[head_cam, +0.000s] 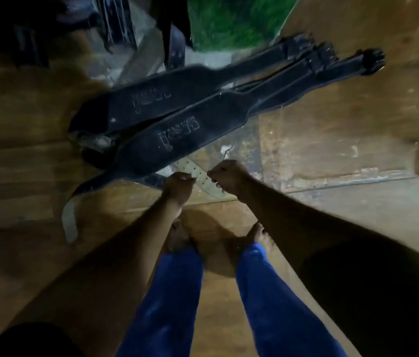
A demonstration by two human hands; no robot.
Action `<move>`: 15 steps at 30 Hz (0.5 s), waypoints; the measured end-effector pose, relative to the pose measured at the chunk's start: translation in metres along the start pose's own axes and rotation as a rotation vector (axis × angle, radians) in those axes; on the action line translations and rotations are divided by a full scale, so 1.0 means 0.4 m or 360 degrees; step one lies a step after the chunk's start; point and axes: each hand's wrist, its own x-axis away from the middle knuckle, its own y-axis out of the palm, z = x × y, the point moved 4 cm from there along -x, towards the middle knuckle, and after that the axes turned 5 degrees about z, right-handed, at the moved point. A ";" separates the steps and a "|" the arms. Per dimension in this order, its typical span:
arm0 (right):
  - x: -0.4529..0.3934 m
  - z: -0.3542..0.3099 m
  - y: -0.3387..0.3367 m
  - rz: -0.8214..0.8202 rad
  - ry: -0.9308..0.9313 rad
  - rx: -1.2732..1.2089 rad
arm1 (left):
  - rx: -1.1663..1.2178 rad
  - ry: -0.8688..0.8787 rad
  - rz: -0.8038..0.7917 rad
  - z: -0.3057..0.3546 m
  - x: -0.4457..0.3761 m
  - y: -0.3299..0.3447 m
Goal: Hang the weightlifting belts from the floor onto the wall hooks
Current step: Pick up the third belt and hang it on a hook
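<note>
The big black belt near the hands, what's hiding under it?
A pale strap with holes pokes out from under the black belt; both hands pinch it. The rest is covered.

Dark belts on a wooden floor

The floor [332, 140] of brown planks carries two black belts [177, 135] lying side by side at a slant, a pale strap [198, 176] poking out beneath them, and bare feet [177, 235] just beside.

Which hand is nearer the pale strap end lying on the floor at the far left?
Left. The left hand holds the perforated strap up and to the right of the pale strap end; the right hand is farther right, across that strap.
</note>
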 end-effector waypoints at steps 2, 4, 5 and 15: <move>-0.129 0.071 0.063 -0.0003 -0.0074 0.0241 | -0.0047 -0.0066 0.0025 -0.081 -0.141 0.045; -0.232 0.127 0.118 -0.0002 -0.0106 0.0312 | 0.0213 -0.0193 0.0162 -0.132 -0.240 0.082; -0.279 0.154 0.146 -0.0004 -0.0127 0.0339 | 0.0330 -0.0184 0.0275 -0.157 -0.292 0.106; -0.445 0.202 0.287 0.0094 -0.0514 0.0672 | 0.0978 -0.0142 0.0217 -0.207 -0.528 0.181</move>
